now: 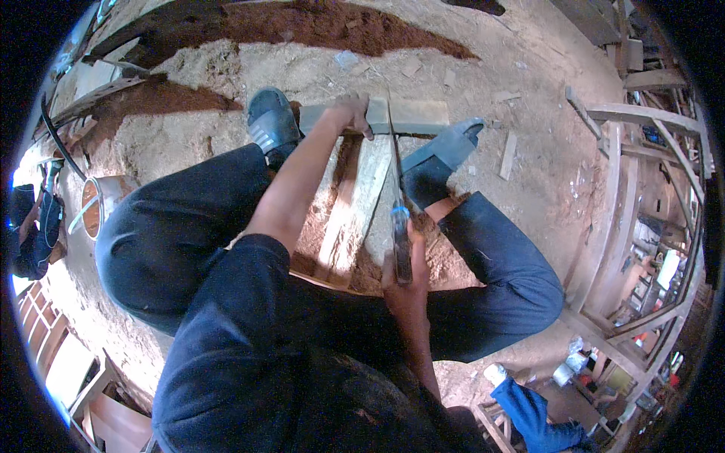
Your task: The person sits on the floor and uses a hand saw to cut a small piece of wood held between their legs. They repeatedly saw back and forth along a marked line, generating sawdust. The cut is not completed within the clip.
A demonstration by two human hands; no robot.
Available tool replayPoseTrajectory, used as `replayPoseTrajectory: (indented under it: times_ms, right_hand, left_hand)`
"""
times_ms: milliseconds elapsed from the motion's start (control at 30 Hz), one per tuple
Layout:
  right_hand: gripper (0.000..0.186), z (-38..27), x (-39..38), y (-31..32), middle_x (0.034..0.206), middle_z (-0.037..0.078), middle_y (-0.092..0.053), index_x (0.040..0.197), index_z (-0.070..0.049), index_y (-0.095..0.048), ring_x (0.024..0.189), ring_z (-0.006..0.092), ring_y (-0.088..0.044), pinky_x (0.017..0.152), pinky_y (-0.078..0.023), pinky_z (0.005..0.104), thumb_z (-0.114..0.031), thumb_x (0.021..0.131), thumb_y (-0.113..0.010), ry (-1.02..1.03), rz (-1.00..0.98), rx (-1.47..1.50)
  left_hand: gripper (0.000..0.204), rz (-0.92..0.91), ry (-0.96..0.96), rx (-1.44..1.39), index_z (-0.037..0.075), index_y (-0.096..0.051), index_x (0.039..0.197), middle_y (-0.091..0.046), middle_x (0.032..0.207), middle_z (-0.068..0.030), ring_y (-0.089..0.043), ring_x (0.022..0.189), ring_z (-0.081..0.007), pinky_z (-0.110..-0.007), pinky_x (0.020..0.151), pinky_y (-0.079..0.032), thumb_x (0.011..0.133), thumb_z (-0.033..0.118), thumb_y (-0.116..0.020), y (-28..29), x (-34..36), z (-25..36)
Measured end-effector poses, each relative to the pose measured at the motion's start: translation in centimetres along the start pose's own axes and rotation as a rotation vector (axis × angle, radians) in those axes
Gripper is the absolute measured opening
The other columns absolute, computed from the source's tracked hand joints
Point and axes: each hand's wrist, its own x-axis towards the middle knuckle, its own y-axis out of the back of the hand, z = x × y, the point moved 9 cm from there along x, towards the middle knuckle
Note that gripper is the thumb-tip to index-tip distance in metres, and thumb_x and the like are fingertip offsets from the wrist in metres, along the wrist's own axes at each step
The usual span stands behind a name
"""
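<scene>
Beyond the board (421, 115), passage is offered over the ground (529, 72); on the near side, room is hemmed in by the left sandal (273, 127) and the right sandal (451, 148) — and the space between the legs (502, 283) is split by the saw (400, 217).

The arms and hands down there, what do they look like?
The left hand and right hand wear no gloves. Both forearms are bare, with no watch showing. A dark navy sleeve ends near the left elbow; where the right one ends is unclear.

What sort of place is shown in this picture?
Probably a simple woodworking area: a handsaw lies across a board, and wood scraps are scattered on the dusty ground.
</scene>
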Motion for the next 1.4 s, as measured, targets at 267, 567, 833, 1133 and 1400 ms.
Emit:
replayPoseTrajectory:
  times_ms: [267, 567, 833, 1133, 1400]
  right_hand:
    - [0.049, -0.4, 0.4, -0.7, 0.116, 0.023, -0.058, 0.136, -0.003, -0.04, 0.105, 0.0347, -0.06, 0.091, -0.047, 0.038, -0.002, 0.089, -0.053, -0.103, -0.054, -0.109]
    - [0.051, 0.1, -0.8, -0.2, 0.112, 0.022, -0.058, 0.137, -0.003, -0.039, 0.103, 0.0334, -0.06, 0.087, -0.047, 0.0392, 0.002, 0.088, -0.052, 0.007, 0.026, -0.197]
    - [0.047, 2.5, -1.4, -0.7, 0.106, 0.023, -0.059, 0.134, -0.002, -0.039, 0.093, 0.0304, -0.063, 0.08, -0.049, 0.0373, -0.002, 0.089, -0.054, -0.016, 0.019, -0.092]
    - [0.051, 1.0, -1.6, 0.6, 0.107, 0.024, -0.057, 0.136, -0.002, -0.038, 0.097, 0.0357, -0.059, 0.083, -0.047, 0.0416, -0.002, 0.088, -0.054, -0.003, -0.001, -0.082]
    - [0.057, 0.1, -1.8, 0.7, 0.116, 0.025, -0.058, 0.139, -0.003, -0.037, 0.11, 0.0402, -0.058, 0.091, -0.046, 0.0444, -0.002, 0.085, -0.057, 0.119, 0.021, -0.142]
  left_hand:
    - [0.103, 0.01, -0.022, -0.047, 0.002, -0.045, 0.131, -0.052, 0.129, -0.0247, -0.049, 0.123, -0.0397, -0.047, 0.103, -0.04, 0.049, 0.047, -0.088, 0.7, -0.7, 0.1]
    - [0.103, 0.034, 0.023, -0.029, 0.002, -0.042, 0.132, -0.047, 0.134, -0.0248, -0.044, 0.126, -0.0399, -0.046, 0.105, -0.038, 0.051, 0.046, -0.088, 0.3, -0.5, 0.1]
    - [0.101, 0.194, -0.028, 0.039, 0.003, -0.037, 0.133, -0.047, 0.132, -0.0243, -0.043, 0.127, -0.0392, -0.049, 0.105, -0.036, 0.054, 0.043, -0.086, 0.3, -0.7, 0.1]
    - [0.102, 0.368, -0.054, 0.19, 0.005, -0.028, 0.142, -0.047, 0.131, -0.0222, -0.043, 0.126, -0.0392, -0.054, 0.107, -0.032, 0.058, 0.024, -0.083, -0.7, -2.0, 0.3]
    - [0.089, 0.257, 0.018, 0.243, 0.006, -0.022, 0.147, -0.032, 0.146, -0.0252, -0.038, 0.132, -0.0401, -0.054, 0.109, -0.03, 0.071, 0.014, -0.069, -1.2, -2.4, -0.3]
